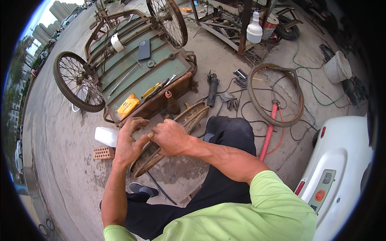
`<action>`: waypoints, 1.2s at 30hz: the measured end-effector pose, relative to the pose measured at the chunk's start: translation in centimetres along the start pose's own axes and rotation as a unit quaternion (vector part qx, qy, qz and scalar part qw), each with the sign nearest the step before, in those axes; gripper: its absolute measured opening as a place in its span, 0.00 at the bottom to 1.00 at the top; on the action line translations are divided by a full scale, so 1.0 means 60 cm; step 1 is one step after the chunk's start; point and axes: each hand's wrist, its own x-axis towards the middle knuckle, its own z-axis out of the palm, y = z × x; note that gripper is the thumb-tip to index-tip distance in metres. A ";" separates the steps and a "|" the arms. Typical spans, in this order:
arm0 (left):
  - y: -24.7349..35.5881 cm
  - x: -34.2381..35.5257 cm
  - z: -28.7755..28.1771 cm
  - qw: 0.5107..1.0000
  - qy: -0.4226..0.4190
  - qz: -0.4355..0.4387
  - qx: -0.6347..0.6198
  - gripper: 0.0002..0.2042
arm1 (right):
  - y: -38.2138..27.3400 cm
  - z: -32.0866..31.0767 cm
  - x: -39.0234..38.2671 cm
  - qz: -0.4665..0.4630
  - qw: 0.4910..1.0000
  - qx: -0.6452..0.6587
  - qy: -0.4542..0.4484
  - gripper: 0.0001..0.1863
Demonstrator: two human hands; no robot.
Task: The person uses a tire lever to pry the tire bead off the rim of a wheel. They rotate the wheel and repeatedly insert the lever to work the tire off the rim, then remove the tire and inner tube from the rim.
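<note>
My left hand (129, 140) is open, with its fingers bent and its thumb apart from them; nothing shows in it. Against that thumb, my right hand (171, 137) is closed in a fist; what it grips, if anything, is hidden. Both hands are above a rusty spoked wheel rim (194, 116) that stands tilted between my legs, partly covered by my hands and right forearm. Just beyond them, an overturned green cart (132, 68) carries a yellow box (128, 105), yellow-handled pliers (150, 90), a tape roll (151, 63) and a dark phone (144, 50). A brown bottle (173, 104) stands beside the cart.
At left are a perforated brick (103, 152) and a white plastic container (106, 136). An angle grinder (212, 88), gloves (229, 100), a loose tyre (250, 86) and a red pump (268, 134) lie among cables at right. A white vehicle (341, 160) stands near right.
</note>
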 end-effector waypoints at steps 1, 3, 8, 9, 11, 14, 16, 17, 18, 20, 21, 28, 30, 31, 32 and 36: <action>-0.026 -0.026 0.006 1.000 0.016 -0.013 -0.018 0.24 | 0.000 0.001 0.002 0.003 1.000 -0.006 0.002 0.20; -0.049 -0.074 0.026 0.997 0.045 -0.046 -0.034 0.27 | -0.001 0.005 0.005 0.007 1.000 -0.015 0.006 0.20; -0.075 -0.148 0.077 0.986 0.082 -0.017 0.142 0.32 | -0.015 0.017 0.011 -0.003 1.000 -0.019 0.000 0.14; -0.078 -0.154 0.079 0.985 0.091 -0.032 0.141 0.32 | -0.018 0.018 0.013 -0.010 1.000 -0.015 -0.002 0.13; -0.085 -0.164 0.081 0.984 0.105 -0.029 0.141 0.31 | -0.023 0.023 0.015 -0.023 1.000 -0.005 -0.008 0.13; -0.098 -0.175 0.079 0.983 0.118 -0.029 0.141 0.30 | -0.030 0.032 0.020 -0.032 0.999 0.001 -0.012 0.13; -0.110 -0.180 0.077 0.982 0.124 -0.031 0.141 0.30 | -0.032 0.033 0.024 -0.036 0.999 0.002 -0.024 0.15; -0.112 -0.182 0.076 0.982 0.126 -0.032 0.137 0.30 | -0.034 0.033 0.025 -0.037 0.999 0.005 -0.028 0.15; -0.113 -0.184 0.075 0.982 0.127 -0.032 0.134 0.30 | -0.036 0.032 0.026 -0.038 0.999 0.007 -0.031 0.16; -0.111 -0.180 0.074 0.983 0.129 -0.032 0.129 0.30 | -0.034 0.030 0.027 -0.038 0.999 0.007 -0.036 0.17; -0.107 -0.177 0.074 0.983 0.127 -0.033 0.128 0.31 | -0.033 0.029 0.027 -0.037 0.999 0.006 -0.038 0.18; -0.106 -0.168 0.080 0.981 0.131 -0.011 0.142 0.31 | -0.028 0.020 0.019 -0.022 0.999 0.004 -0.047 0.22; -0.106 -0.168 0.081 0.981 0.132 -0.010 0.145 0.31 | -0.028 0.018 0.020 -0.024 0.999 -0.003 -0.048 0.21; -0.107 -0.168 0.082 0.980 0.133 -0.009 0.146 0.32 | -0.028 0.017 0.020 -0.025 0.998 -0.007 -0.049 0.20; -0.109 -0.168 0.082 0.980 0.133 -0.006 0.149 0.32 | -0.028 0.015 0.020 -0.024 0.998 -0.009 -0.050 0.20; -0.105 -0.169 0.082 0.981 0.130 -0.023 0.141 0.30 | -0.028 0.014 0.019 -0.021 0.999 -0.009 -0.047 0.20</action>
